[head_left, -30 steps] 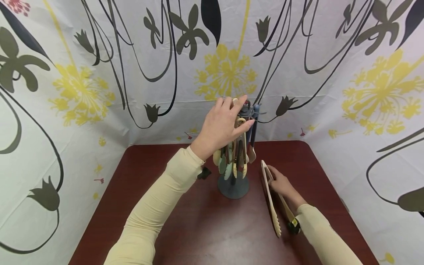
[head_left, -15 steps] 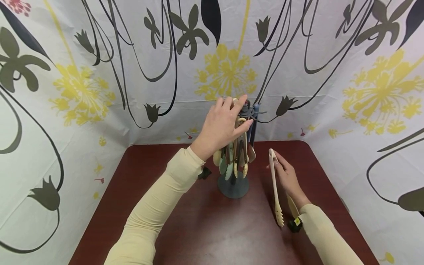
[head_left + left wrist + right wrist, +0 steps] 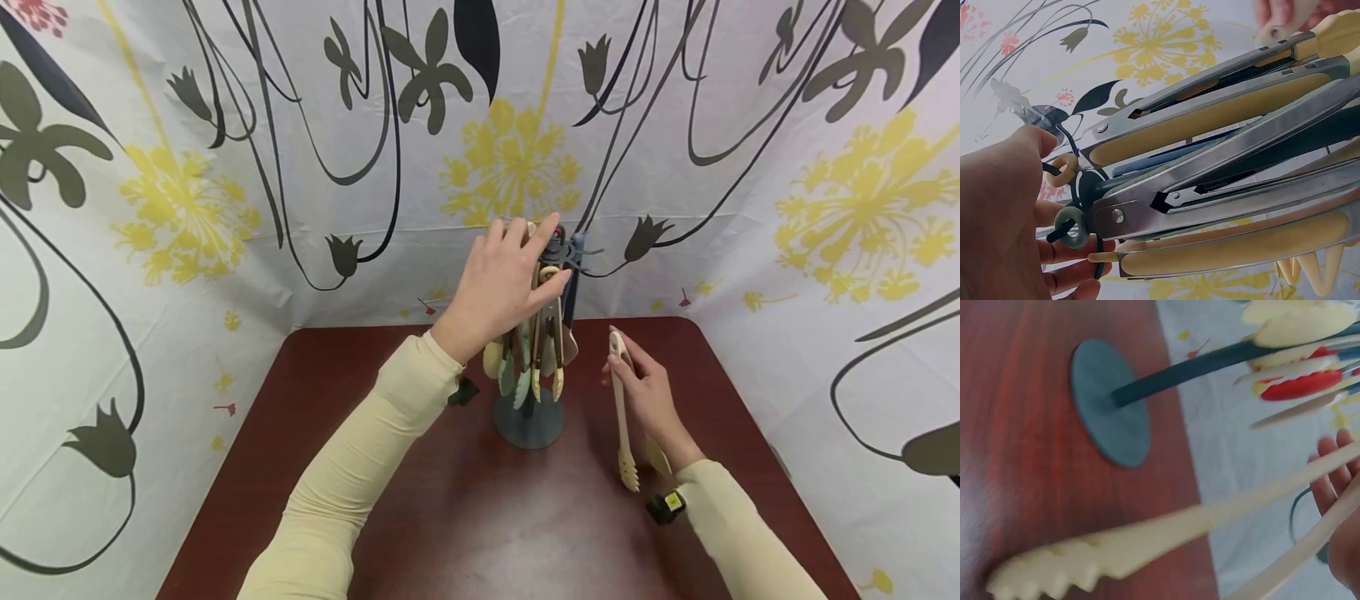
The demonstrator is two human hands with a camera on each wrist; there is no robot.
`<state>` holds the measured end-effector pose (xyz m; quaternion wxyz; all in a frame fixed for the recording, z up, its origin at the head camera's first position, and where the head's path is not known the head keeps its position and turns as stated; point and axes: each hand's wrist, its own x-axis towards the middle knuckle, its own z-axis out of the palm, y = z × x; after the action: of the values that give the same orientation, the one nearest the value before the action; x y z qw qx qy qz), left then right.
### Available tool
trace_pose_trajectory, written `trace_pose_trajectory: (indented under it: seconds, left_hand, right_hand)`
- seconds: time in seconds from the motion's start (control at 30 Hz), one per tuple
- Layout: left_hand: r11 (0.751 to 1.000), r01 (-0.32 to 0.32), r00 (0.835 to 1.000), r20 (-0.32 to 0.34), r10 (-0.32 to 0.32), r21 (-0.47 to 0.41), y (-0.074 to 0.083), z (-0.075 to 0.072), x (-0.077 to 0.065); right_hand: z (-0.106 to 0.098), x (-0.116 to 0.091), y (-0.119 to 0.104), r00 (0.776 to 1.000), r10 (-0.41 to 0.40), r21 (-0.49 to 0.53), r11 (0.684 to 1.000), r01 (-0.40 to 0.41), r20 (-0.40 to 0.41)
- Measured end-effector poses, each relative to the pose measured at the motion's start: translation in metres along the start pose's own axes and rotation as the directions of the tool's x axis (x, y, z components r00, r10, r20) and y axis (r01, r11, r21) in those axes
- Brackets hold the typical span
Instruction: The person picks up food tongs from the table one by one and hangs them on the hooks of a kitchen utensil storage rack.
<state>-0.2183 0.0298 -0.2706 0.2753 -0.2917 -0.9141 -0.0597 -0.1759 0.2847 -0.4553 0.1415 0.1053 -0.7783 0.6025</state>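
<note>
A dark blue-grey carousel stand [image 3: 528, 425] with tongs hung around its top stands on the table. My left hand [image 3: 498, 275] holds its top; in the left wrist view the fingers reach around the hooks. Cream-handled tongs [image 3: 1210, 119] hang from a hook by a ring, beside mint-tipped tongs [image 3: 521, 392]. To the right of the stand, my right hand [image 3: 651, 396] grips beige tongs [image 3: 622, 433] near their hinged end, the scalloped tips pointing down toward me. In the right wrist view these tongs [image 3: 1147, 537] have their two arms spread apart.
Red-tipped tongs [image 3: 1300, 386] hang among the others on the stand. The dark red table [image 3: 420, 517] runs up to a white floral cloth [image 3: 247, 192] at the back and sides. A small black wrist camera [image 3: 666, 506] sits by the right sleeve.
My right hand has raised the beige tongs' hinged end and moved it up and slightly right, bringing the tongs more upright. The left hand stays on the stand; the hanging tongs have shifted slightly.
</note>
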Motion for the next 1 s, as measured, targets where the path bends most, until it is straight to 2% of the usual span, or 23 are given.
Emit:
trace_pose_trajectory:
  seconds: [0.1, 0.27, 0.57, 0.7, 0.83, 1.0]
  left_hand:
    - [1.000, 0.001, 1.000, 0.003, -0.001, 0.000, 0.000, -0.001, 0.000]
    - [1.000, 0.003, 1.000, 0.005, -0.003, -0.013, 0.000, -0.002, 0.001]
    - [1.000, 0.011, 1.000, 0.027, -0.011, 0.001, 0.000, -0.002, 0.001]
    - [1.000, 0.013, 1.000, 0.024, -0.013, -0.001, 0.000, -0.002, 0.000]
    - [1.000, 0.012, 1.000, 0.013, -0.012, 0.002, 0.000, -0.003, 0.001]
    - [1.000, 0.011, 1.000, 0.008, -0.011, 0.007, 0.001, -0.003, 0.001]
  right_hand:
    - [0.000, 0.009, -0.006, 0.999, -0.029, 0.034, 0.999, 0.030, -0.017]
    - [-0.001, 0.028, -0.022, 0.993, -0.102, 0.009, 0.995, 0.102, -0.058]
    - [0.001, 0.052, -0.095, 0.976, -0.215, -0.051, 0.976, 0.213, -0.029]
    - [0.006, 0.061, -0.119, 0.974, -0.226, -0.055, 0.973, 0.225, -0.012]
    - [0.012, 0.069, -0.130, 0.974, -0.228, -0.064, 0.972, 0.228, 0.001]
    - [0.018, 0.077, -0.131, 0.968, -0.251, -0.080, 0.965, 0.251, 0.009]
